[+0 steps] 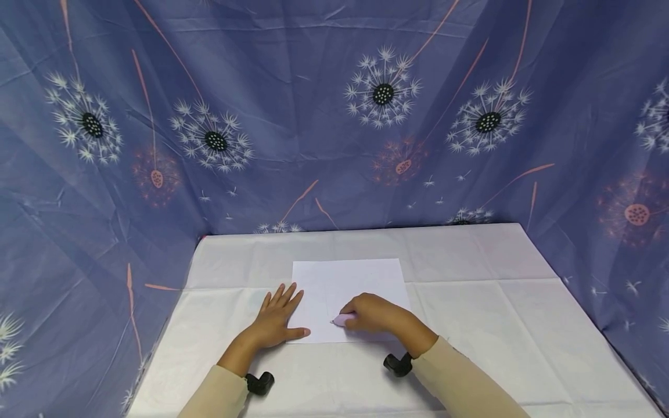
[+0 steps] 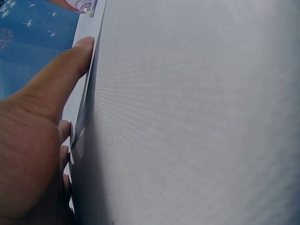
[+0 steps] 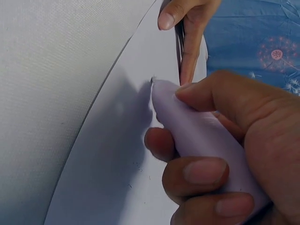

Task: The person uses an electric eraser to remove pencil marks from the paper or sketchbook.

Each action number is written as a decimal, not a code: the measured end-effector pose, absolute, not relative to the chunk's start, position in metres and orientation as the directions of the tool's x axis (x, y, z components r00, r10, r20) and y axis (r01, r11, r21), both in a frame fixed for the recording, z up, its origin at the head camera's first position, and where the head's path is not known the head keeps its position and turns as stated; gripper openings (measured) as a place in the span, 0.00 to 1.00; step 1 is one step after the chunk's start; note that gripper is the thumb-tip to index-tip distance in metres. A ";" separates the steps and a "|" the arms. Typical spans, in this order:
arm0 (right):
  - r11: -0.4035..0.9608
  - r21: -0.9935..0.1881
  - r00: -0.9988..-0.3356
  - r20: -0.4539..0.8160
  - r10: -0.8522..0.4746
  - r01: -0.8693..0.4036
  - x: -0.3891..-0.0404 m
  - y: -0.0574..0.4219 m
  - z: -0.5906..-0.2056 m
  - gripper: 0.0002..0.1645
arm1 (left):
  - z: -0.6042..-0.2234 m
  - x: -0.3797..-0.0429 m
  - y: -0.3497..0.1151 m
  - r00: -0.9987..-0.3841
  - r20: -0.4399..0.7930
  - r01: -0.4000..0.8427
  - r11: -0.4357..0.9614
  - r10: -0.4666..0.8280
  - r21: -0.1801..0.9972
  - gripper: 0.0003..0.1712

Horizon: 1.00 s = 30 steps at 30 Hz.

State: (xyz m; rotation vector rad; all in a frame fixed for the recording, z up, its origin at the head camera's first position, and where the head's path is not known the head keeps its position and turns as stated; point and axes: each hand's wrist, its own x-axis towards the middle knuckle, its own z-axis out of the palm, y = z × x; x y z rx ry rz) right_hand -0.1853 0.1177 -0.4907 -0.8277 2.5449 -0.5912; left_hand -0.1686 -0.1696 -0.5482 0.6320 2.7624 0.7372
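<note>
A white sheet of paper (image 1: 313,278) lies flat on the white-covered table. My left hand (image 1: 274,322) rests on its left edge with the fingers spread, and the thumb (image 2: 77,58) lies along the near edge. In my right hand (image 1: 372,312) I grip a thick lavender pen-like tool (image 3: 197,126) with a small narrow tip; its exact kind is unclear. The tip points left and meets the paper near its middle, as far as I can see. Small dark specks (image 3: 136,166) lie on the sheet in the right wrist view.
White cloth with fold creases covers the table (image 1: 470,325). A blue curtain (image 1: 292,116) printed with dandelions hangs behind the table and along both sides. A black wrist mount (image 1: 260,383) sits at the left cuff and another black mount (image 1: 398,365) at the right.
</note>
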 end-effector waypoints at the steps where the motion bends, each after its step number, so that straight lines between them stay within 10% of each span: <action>1: 0.730 -0.507 -0.742 -0.234 -0.629 -0.458 -0.185 0.118 -0.491 0.11 | -0.548 -0.169 -0.169 -0.886 -0.101 0.345 0.788 0.453 0.510 0.55; 30: 0.708 -0.513 -0.725 -0.217 -0.654 -0.485 -0.185 0.115 -0.490 0.10 | -0.546 -0.170 -0.169 -0.886 -0.135 0.327 0.805 0.443 0.495 0.55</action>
